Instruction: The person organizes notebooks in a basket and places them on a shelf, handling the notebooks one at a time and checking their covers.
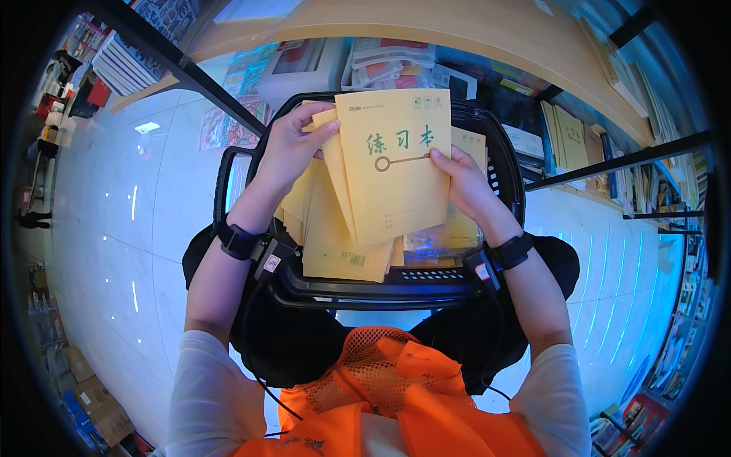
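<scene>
Both hands hold tan paper-covered exercise books above a black plastic basket that sits at my knees. My right hand grips the right edge of the front exercise book, thumb on its cover, which bears green writing and a key drawing. At the upper left, my left hand pinches the corner of another tan exercise book, fanned out behind the front one. More tan books lie in the basket below, one showing a barcode. A clear plastic wrapper lies at their right.
A wooden shelf on a black metal frame spans the far side. Under it stand a white box, stacked packets and upright tan notebooks. Cardboard boxes sit at the lower left on the glossy tiled floor.
</scene>
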Demonstrator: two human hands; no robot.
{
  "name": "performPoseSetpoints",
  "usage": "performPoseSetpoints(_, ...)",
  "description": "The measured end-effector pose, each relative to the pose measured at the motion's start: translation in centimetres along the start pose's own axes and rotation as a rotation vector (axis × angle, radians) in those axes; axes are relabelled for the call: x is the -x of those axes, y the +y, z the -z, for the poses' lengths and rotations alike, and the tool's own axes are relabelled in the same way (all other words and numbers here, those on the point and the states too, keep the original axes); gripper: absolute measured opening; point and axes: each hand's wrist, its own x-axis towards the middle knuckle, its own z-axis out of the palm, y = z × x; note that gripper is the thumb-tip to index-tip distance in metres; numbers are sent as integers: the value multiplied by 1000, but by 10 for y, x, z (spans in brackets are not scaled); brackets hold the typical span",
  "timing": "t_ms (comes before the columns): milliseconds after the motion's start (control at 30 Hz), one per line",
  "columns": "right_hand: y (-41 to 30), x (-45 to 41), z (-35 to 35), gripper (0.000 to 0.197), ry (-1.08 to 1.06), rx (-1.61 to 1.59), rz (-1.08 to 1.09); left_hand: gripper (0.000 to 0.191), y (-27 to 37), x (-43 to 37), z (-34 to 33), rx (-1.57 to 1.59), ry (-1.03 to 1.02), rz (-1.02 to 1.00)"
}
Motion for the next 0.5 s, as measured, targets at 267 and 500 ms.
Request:
performPoseSetpoints(267,-6,-7,34,21,128,232,-23,38,-22,1,3,-652,-188,-170)
performPoseSetpoints(500,5,-8,44,24,248,264,-42,49,-45,1,10,-1320,-332,-430)
